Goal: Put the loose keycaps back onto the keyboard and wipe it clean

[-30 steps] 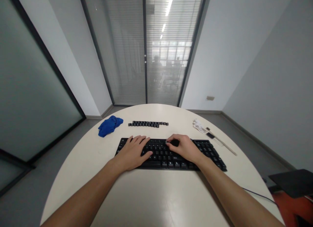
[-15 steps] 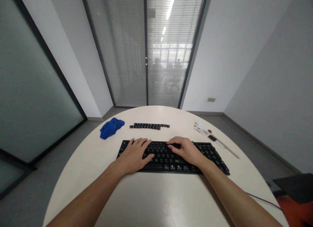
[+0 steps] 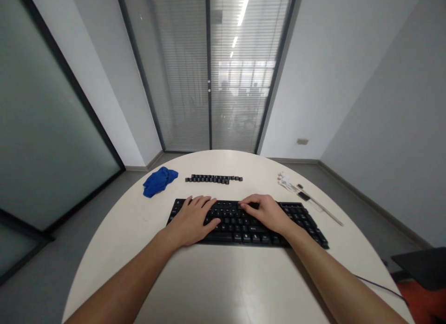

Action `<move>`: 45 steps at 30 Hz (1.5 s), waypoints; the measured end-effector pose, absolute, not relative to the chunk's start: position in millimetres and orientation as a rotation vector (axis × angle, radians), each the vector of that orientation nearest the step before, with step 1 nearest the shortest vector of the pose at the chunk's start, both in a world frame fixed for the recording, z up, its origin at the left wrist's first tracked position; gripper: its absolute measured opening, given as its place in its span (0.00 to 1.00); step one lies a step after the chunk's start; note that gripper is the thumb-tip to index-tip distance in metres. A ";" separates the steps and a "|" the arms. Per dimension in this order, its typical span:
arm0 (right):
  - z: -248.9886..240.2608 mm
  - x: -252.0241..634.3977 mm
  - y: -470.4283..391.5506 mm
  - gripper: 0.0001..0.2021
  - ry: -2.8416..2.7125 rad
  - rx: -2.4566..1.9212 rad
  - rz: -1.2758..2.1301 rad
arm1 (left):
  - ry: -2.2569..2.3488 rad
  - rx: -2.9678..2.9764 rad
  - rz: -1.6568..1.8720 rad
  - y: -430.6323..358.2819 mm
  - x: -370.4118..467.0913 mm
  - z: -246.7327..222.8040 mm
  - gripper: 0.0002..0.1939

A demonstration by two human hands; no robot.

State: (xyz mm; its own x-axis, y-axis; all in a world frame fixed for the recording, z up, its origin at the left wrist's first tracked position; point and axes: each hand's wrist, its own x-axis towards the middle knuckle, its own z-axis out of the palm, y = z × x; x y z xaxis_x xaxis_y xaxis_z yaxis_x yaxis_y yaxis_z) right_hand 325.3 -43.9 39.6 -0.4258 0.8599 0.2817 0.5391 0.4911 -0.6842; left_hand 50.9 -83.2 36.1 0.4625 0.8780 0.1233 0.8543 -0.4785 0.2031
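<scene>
A black keyboard lies flat on the round table, a little beyond its near edge. My left hand rests over its left part, fingers stretched out and thumb apart, holding nothing. Over the upper keys right of the middle, my right hand has its thumb and forefinger closed together in a pinch. Whatever may be between those fingertips is too small and dark to make out. Beyond the keyboard, several loose black keycaps are lined up in rows.
A crumpled blue cloth lies at the far left of the white table. At the far right are a thin stick-like tool, a small black piece and white items. A dark cable runs off the right edge.
My right thumb has drawn in against the forefinger, narrowing the gap between them. The left hand stays in place on the keyboard. The view has shifted very slightly.
</scene>
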 end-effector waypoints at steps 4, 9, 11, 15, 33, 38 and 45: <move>39.2 325.2 -43.9 0.09 -2.138 -1.140 0.661 | 1.544 2.593 0.320 -83.1 51.3 36.7 0.32; 38.1 325.4 -43.9 0.08 -2.149 -1.144 0.637 | 1.550 2.590 0.299 -83.7 51.6 38.6 0.32; 38.0 325.5 -44.0 0.07 -2.152 -1.137 0.639 | 1.553 2.590 0.298 -83.8 51.6 39.0 0.32; 38.5 325.8 -44.7 0.07 -2.150 -1.118 0.663 | 1.559 2.588 0.299 -84.1 52.0 39.3 0.32; 38.4 324.4 -45.4 0.06 -2.152 -1.148 0.627 | 1.557 2.592 0.276 -84.5 52.0 41.3 0.32; 37.2 324.7 -45.7 0.06 -2.153 -1.124 0.607 | 1.554 2.595 0.273 -83.9 52.1 41.1 0.32; 41.0 327.2 -49.1 0.07 -2.247 -1.064 0.531 | 1.553 2.591 0.272 -83.6 52.4 41.0 0.32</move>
State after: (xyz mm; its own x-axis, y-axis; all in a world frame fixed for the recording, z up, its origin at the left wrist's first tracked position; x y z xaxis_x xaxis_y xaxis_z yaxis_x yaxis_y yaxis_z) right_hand 327.2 -49.1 41.0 -0.5060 0.7933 0.3385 0.5577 0.6003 -0.5732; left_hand 52.4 -83.6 41.0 0.4610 0.8821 0.0969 0.8626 -0.4711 0.1843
